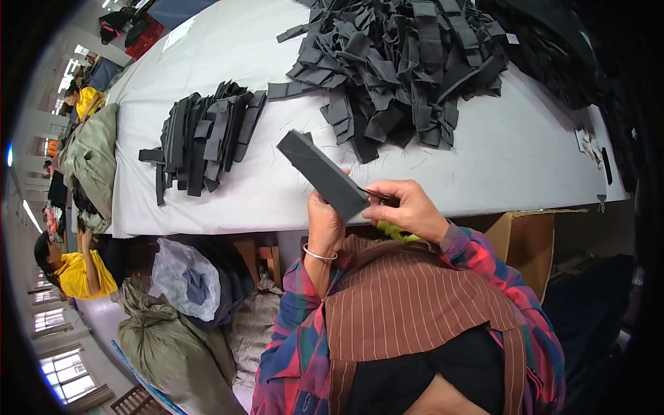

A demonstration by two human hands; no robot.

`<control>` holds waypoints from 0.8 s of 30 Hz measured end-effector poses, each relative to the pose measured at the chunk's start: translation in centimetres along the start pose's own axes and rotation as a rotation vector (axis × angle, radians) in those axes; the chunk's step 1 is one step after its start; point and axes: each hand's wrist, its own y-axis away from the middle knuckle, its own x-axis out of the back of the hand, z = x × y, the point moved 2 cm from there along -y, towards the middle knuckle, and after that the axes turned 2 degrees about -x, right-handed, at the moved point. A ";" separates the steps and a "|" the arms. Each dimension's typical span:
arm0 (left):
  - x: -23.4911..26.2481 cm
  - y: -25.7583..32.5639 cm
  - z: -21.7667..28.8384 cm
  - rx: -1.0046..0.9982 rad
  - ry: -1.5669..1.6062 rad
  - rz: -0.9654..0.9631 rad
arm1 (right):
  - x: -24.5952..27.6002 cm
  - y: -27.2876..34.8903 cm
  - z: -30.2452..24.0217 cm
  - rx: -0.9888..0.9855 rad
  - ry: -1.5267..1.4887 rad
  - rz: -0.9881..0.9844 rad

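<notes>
Just beyond the table's near edge, my left hand [324, 225] grips a dark grey folded fabric strip [321, 173], tilted with its far end up to the left. My right hand [411, 211] is closed around small dark thread snips [382, 198], whose tip meets the strip's right edge near its lower end. A yellow-green thing [396, 232], too hidden to name, hangs below my right hand. Beyond my hands a big heap of similar dark strips [394, 69] spreads over the white table [277, 200]. Further left lies a smaller pile of strips [207, 138], laid roughly side by side.
Loose thread ends are scattered on the table. A cardboard box [529, 249] stands under its edge at right. Black plastic [546, 55] lies at the far right. Filled sacks [173, 346] and a clear plastic bag [183, 277] are at left, where people in yellow [86, 273] work.
</notes>
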 end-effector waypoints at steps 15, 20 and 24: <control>-0.7 1.8 1.3 0.157 -0.127 -0.216 | 1.8 -0.9 -1.4 0.328 0.648 0.273; -0.4 1.9 1.1 0.147 0.055 -0.246 | 1.8 -0.8 -0.9 0.363 0.687 0.265; -0.6 2.0 1.1 0.170 0.112 -0.291 | 1.5 -1.0 -0.6 0.439 0.736 0.289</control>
